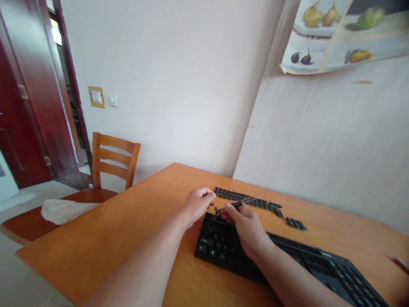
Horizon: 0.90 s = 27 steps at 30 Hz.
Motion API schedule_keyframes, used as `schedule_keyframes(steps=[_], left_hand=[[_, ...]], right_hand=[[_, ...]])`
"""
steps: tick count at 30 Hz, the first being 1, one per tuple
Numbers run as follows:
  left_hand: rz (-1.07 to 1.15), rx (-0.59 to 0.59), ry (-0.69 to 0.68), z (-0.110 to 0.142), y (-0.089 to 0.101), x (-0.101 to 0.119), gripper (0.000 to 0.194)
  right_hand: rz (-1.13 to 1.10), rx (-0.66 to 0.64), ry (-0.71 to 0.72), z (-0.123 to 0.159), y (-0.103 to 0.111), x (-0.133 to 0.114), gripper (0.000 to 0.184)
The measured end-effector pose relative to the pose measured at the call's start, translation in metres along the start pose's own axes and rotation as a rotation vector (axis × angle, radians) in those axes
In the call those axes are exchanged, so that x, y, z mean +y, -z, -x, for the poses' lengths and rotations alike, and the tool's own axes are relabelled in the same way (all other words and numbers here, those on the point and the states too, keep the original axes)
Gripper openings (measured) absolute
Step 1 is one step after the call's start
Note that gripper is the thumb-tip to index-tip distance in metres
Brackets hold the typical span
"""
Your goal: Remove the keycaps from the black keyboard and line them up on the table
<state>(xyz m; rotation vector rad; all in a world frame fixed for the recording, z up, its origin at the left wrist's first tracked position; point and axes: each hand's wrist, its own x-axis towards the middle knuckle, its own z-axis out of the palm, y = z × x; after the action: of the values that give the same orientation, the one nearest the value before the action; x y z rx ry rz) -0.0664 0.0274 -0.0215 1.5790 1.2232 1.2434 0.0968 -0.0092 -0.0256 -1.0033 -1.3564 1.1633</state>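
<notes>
My right hand (247, 224) grips a slim tool, apparently a keycap puller (237, 204), by its black handle. Thin wire prongs reach out from it to the right. At its left end, a small dark piece (217, 211) shows between my hands; its kind is unclear. Just left of it, my left hand (198, 205) is closed with its fingertips pinched; anything in them is too small to make out. Below both hands lies a black keyboard (217, 243), with keycaps off its upper left part. My right hand and forearm hide its middle.
Loose black keycaps (230, 194) stand in rows behind the keyboard, with a smaller group (296, 223) to the right. The wooden table (134, 230) meets the wall. A wooden chair (113, 162) with a white cloth (65, 211) stands left. A reddish pen-like object (401, 263) lies far right.
</notes>
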Motion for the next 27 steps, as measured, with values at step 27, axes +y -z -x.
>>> schedule_keyframes(steps=[27], left_hand=[[0.107, 0.004, -0.022, 0.005, -0.010, 0.007, 0.011]], right_hand=[[0.226, 0.193, 0.260, -0.021, 0.014, 0.009, 0.033]])
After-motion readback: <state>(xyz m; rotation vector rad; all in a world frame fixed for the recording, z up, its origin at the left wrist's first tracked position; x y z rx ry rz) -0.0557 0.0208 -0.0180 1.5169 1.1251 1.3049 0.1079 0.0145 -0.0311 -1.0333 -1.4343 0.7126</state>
